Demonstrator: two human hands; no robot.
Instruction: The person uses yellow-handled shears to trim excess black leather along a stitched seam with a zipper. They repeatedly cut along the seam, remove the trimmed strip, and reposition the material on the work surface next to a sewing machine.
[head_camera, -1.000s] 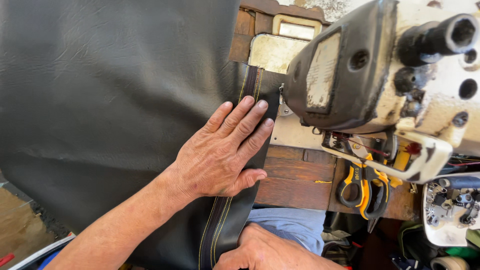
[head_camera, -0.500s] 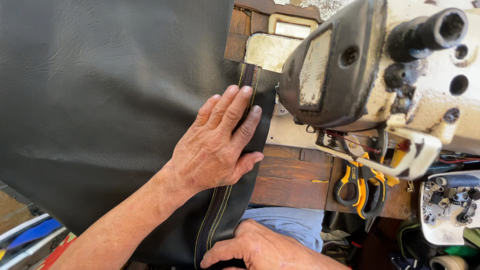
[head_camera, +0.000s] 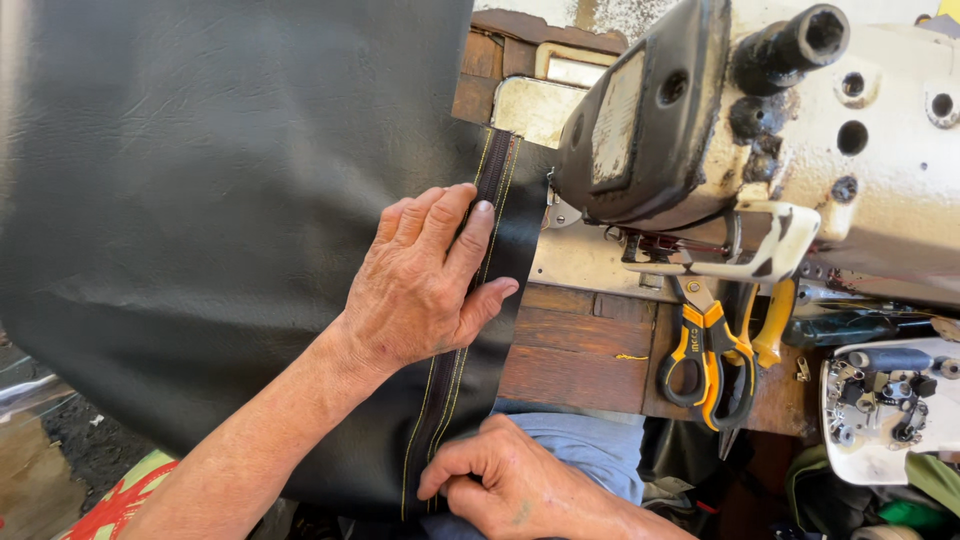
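Note:
A large sheet of black leather-like material (head_camera: 200, 200) covers the left of the view. A black zipper strip with yellow stitching (head_camera: 462, 350) runs down its right edge toward the sewing machine (head_camera: 760, 130). My left hand (head_camera: 425, 280) lies flat on the material, fingers spread over the zipper strip. At the bottom edge, my right hand (head_camera: 510, 485) pinches the near end of the strip between its closed fingers.
The machine's head overhangs a metal plate (head_camera: 580, 260) and a wooden table top (head_camera: 580, 345). Yellow-and-black scissors (head_camera: 705, 350) lie under the machine head. A white tray of small metal parts (head_camera: 885, 410) sits at the right.
My left hand has slid a little toward me along the zipper strip. My right hand has come further into view at the bottom.

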